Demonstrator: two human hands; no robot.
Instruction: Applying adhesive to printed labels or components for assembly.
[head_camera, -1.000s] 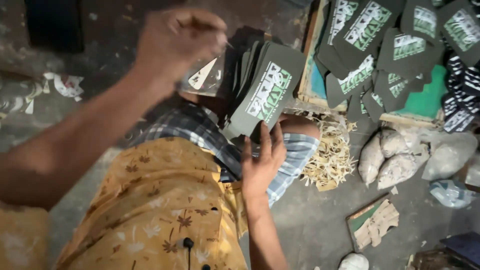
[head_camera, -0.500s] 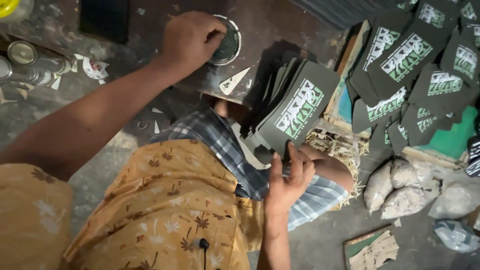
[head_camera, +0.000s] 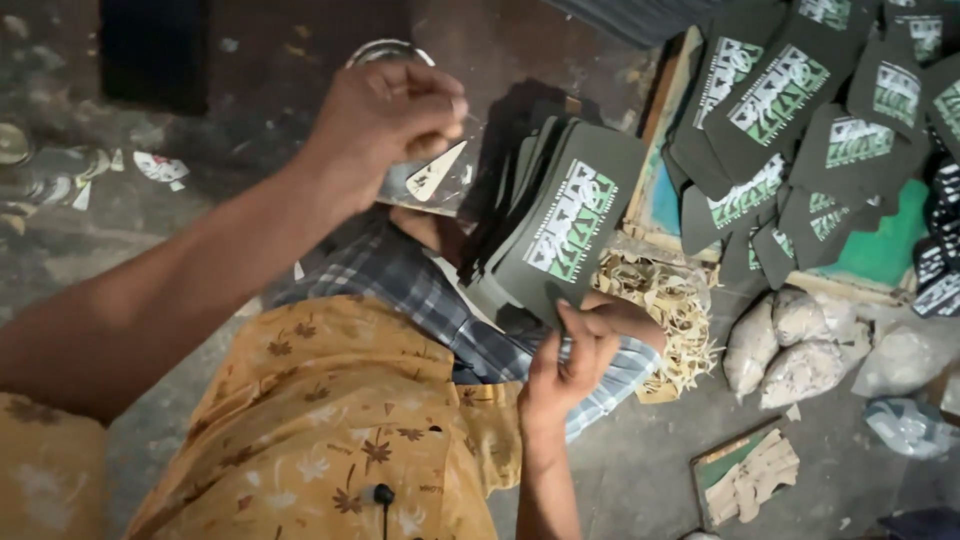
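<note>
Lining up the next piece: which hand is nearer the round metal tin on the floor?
Left. The left hand sits directly over the round metal tin, covering most of it; the right hand is lower down, gripping the fanned dark printed pieces.

Fanned stack of dark green printed cards (head_camera: 570, 225) with white-and-green labels at centre, matching cards heaped (head_camera: 800, 120) upper right, pale filled bags (head_camera: 800, 350) on floor below

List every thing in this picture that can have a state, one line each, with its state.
Left hand: closed, fingers curled over a round tin.
Right hand: gripping the lower edge of the card stack.
Card stack: fanned, tilted.
Round tin: mostly covered.
Printed cards: spread overlapping.
Pale bags: tied, lying down.
</note>
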